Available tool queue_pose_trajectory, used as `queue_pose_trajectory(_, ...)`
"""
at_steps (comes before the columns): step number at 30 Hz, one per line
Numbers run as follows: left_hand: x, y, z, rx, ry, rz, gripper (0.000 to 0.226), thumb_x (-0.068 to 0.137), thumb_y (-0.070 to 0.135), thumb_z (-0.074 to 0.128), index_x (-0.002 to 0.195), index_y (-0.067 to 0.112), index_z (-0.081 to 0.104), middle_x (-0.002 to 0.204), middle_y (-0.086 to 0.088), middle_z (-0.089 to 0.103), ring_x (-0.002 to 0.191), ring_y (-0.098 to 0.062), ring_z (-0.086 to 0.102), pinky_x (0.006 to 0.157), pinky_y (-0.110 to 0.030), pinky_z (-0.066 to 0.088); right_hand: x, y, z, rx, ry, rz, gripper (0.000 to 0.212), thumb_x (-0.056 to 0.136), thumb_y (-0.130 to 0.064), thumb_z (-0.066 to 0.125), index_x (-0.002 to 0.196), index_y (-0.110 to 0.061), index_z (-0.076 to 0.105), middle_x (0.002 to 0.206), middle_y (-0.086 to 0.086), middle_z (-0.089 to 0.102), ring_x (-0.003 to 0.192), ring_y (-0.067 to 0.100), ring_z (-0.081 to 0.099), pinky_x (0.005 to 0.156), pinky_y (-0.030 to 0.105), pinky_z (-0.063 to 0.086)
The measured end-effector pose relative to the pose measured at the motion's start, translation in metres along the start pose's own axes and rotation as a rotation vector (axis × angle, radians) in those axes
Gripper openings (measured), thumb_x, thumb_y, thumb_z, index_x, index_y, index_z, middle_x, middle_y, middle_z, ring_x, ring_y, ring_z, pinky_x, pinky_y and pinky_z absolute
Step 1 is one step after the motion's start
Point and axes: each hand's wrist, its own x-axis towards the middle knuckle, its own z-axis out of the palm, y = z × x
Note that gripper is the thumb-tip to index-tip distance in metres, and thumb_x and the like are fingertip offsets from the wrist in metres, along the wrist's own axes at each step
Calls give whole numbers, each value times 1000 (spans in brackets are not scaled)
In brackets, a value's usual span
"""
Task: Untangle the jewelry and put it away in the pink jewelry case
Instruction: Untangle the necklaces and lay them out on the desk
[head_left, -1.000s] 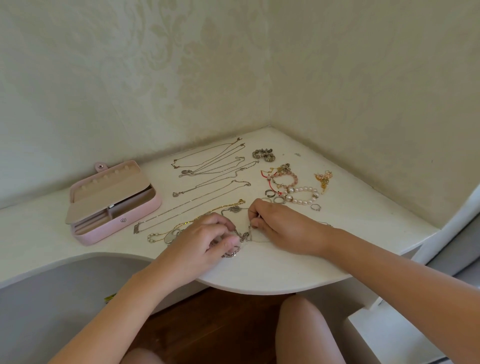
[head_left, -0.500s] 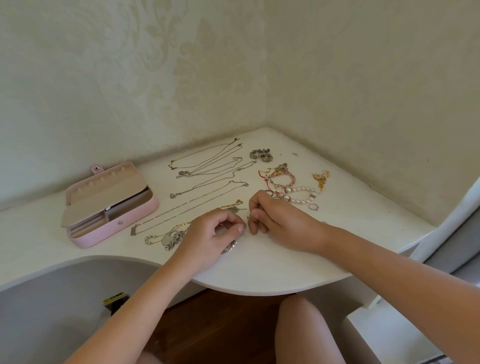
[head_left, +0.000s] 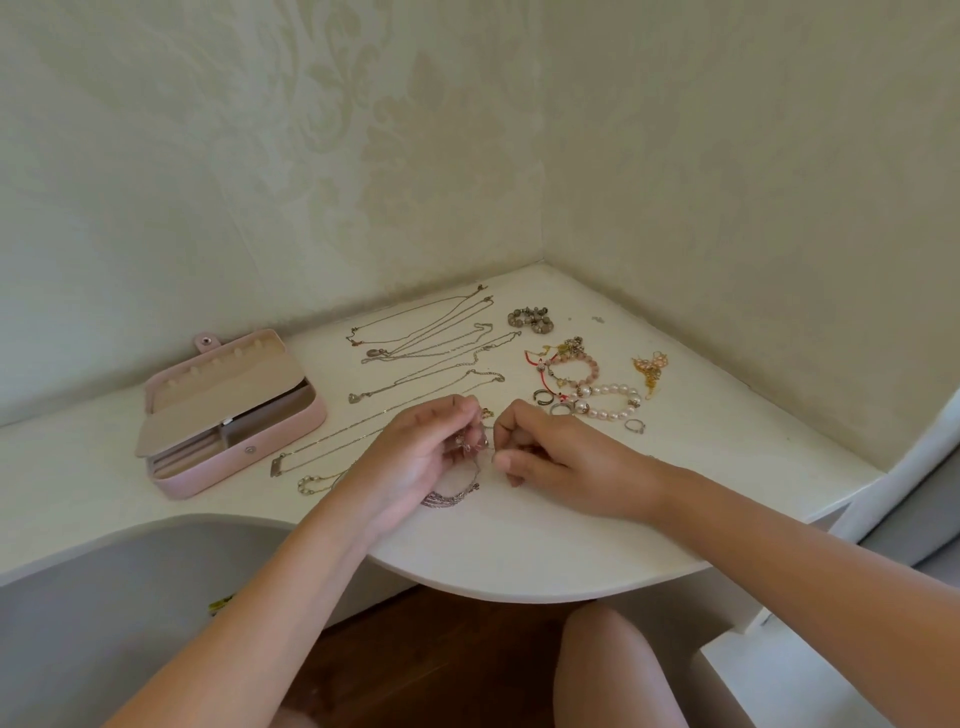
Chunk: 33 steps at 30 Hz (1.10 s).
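Observation:
My left hand (head_left: 415, 452) and my right hand (head_left: 550, 457) meet over the near middle of the white corner shelf (head_left: 519, 545). Both pinch a tangle of thin chain (head_left: 475, 441) held between their fingertips. From it a silver beaded bracelet (head_left: 452, 496) hangs down onto the shelf below my left hand. The pink jewelry case (head_left: 291, 436) lies open at the left, its lid tipped back. Several thin necklaces (head_left: 431, 343) lie stretched out in rows between the case and the corner.
Right of my hands lie a pearl bracelet (head_left: 608, 400), a pink bead bracelet (head_left: 576, 364), a red cord piece (head_left: 537, 366), gold earrings (head_left: 649, 369), a dark bead bracelet (head_left: 530, 318) and loose rings (head_left: 634, 426). Walls close the shelf behind and right.
My hands lifted the tangle slightly off the shelf and drew closer together. The beaded bracelet that lay under my left hand now dangles from the chain.

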Motion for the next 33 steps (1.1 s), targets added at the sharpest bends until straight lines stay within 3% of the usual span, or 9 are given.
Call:
queue_pose_trajectory(2, 1, 0, -5, -82, -13, 32, 23, 77, 30, 70, 71, 11, 59, 61, 2, 52, 66, -13, 53, 70, -26, 42, 0, 1, 0, -52, -25, -17, 6, 97, -24, 54, 95, -19, 56, 68, -7, 54, 59, 7, 43, 55, 18, 34)
queue_pose_trajectory(5, 3, 5, -12, -174, 19, 76, 45, 55, 40, 88, 75, 10, 62, 60, 3, 54, 70, -14, 55, 73, -25, 44, 2, 7, 0, -96, -55, -8, 16, 99, -24, 49, 94, -20, 64, 70, 2, 58, 60, 19, 47, 58, 31, 39)
queue_pose_trajectory(9, 5, 15, -15, -156, 70, 124, 42, 50, 48, 88, 59, 17, 61, 54, 3, 48, 69, -15, 53, 76, -28, 39, 1, 10, 1, -24, -28, -23, 30, 101, -32, 41, 101, -21, 69, 92, -6, 63, 89, 8, 58, 85, 32, 47)
queue_pose_trajectory(12, 5, 19, -14, -157, 126, 145, 48, 43, 54, 89, 47, 20, 56, 49, 5, 45, 65, -13, 54, 70, -24, 42, 2, 10, 3, 2, -63, -13, 36, 98, -42, 38, 105, -28, 70, 128, -11, 53, 124, 1, 42, 108, 27, 30)
queue_pose_trajectory(16, 5, 25, -20, -182, 143, 150, 48, 40, 55, 89, 47, 18, 59, 38, 5, 39, 54, -13, 48, 69, -24, 41, 3, 10, 2, 42, -107, 37, 32, 97, -42, 43, 104, -32, 72, 146, -16, 36, 140, -3, 16, 117, 31, 12)
queue_pose_trajectory(21, 0, 27, -37, 129, 83, 180, 62, 59, 68, 74, 37, 21, 39, 46, 3, 38, 61, -17, 45, 81, -26, 40, 2, 7, 2, 36, -123, 24, 31, 97, -39, 45, 105, -29, 73, 147, -18, 35, 140, -5, 11, 118, 32, 7)
queue_pose_trajectory(25, -9, 32, -44, 909, 125, 169, 75, 61, 83, 53, 42, 11, 49, 60, -16, 53, 67, -17, 53, 71, -32, 45, 0, 6, 1, 86, -105, 25, 29, 98, -36, 46, 105, -28, 73, 147, -16, 36, 141, -4, 11, 118, 34, 7)
queue_pose_trajectory(27, -17, 36, -38, 1172, 76, 197, 72, 69, 75, 47, 47, 7, 54, 61, -15, 56, 69, -9, 53, 66, -32, 46, 0, 6, 0, 108, -78, 9, 31, 96, -38, 46, 105, -27, 73, 147, -14, 36, 142, -2, 12, 118, 36, 9)
queue_pose_trajectory(33, -40, 53, -15, 1339, -140, 143, 19, 94, 28, 53, 89, 32, 71, 59, -1, 59, 46, -11, 39, 45, -18, 25, 0, 6, -2, 150, -55, 22, 30, 97, -35, 47, 105, -24, 74, 147, -19, 35, 140, -7, 13, 112, 26, 12)
